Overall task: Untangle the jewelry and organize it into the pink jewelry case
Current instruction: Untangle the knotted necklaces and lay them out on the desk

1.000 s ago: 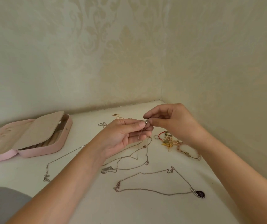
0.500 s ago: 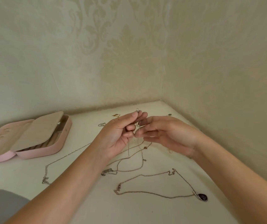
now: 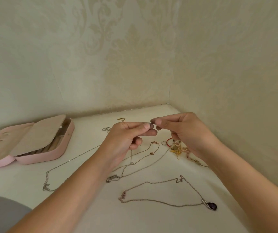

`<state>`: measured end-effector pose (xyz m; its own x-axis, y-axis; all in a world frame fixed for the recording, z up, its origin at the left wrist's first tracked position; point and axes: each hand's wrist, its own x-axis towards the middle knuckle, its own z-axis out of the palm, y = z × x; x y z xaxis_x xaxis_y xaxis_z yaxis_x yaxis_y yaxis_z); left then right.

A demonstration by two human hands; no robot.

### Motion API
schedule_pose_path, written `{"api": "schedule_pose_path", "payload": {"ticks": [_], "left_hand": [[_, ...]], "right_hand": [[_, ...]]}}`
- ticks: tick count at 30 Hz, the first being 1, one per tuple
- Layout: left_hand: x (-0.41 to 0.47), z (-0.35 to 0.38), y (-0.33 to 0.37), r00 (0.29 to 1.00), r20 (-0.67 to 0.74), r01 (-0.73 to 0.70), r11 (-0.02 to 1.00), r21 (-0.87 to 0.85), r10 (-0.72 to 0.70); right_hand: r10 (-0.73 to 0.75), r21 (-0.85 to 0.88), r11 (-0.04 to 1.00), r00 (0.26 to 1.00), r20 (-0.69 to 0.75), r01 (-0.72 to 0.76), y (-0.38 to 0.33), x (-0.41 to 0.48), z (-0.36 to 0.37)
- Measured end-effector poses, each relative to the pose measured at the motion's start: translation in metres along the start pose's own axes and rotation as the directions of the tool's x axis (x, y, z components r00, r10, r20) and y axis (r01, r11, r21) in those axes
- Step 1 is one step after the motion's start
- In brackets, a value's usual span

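Pink jewelry case (image 3: 50, 157), rectangular, lies open at the far left of the white tabletop (image 3: 87, 207), its beige padded flap tilted over the compartments, well apart from your hands. Your left hand (image 3: 123, 140) and right hand (image 3: 188, 132) are raised mid-table, thumbs against forefingers, tips meeting. Silver necklace with dark purple teardrop pendant (image 3: 211, 206) lies nearest you. Tangled gold-and-red jewelry cluster (image 3: 177, 148) sits under your right hand. Thin silver chain (image 3: 131, 157) drops from your left hand. Small silver ring (image 3: 150, 122): both hands pinch it.

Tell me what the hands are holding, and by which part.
Left hand and right hand both pinch the small silver clasp at the end of a thin chain.
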<state>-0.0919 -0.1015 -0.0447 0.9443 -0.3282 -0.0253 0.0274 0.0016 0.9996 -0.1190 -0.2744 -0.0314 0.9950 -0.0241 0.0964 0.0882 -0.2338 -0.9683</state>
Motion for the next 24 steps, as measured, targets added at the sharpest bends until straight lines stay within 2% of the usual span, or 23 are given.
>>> {"api": "schedule_pose_path", "payload": {"ticks": [5,8,12,18,24], "left_hand": [[-0.0006,0.0004,0.0009,0.999,0.049,0.010,1.000,-0.028,-0.008],[0.0005,0.0008,0.0013,0.993,0.090,0.082,0.992,-0.093,-0.073],[0.0029,0.0009,0.0021,0.974,0.146,0.202,0.957,-0.207,-0.174],[0.0043,0.0001,0.0036,0.943,0.180,0.323,0.907,-0.272,-0.281],[0.0036,0.0018,0.0046,0.934,0.173,0.354,0.881,-0.313,-0.314]], "right_hand": [[-0.046,-0.007,0.999,0.999,-0.026,0.046,-0.0004,-0.0017,0.0022],[-0.091,-0.008,0.996,0.995,-0.036,0.091,-0.0037,-0.0023,0.0034],[-0.154,-0.126,0.981,0.986,-0.057,0.146,-0.0044,-0.0018,0.0046],[-0.214,-0.193,0.961,0.975,-0.054,0.200,-0.0057,-0.0051,0.0057],[-0.247,-0.247,0.941,0.969,-0.030,0.232,-0.0066,-0.0052,0.0037]]}}
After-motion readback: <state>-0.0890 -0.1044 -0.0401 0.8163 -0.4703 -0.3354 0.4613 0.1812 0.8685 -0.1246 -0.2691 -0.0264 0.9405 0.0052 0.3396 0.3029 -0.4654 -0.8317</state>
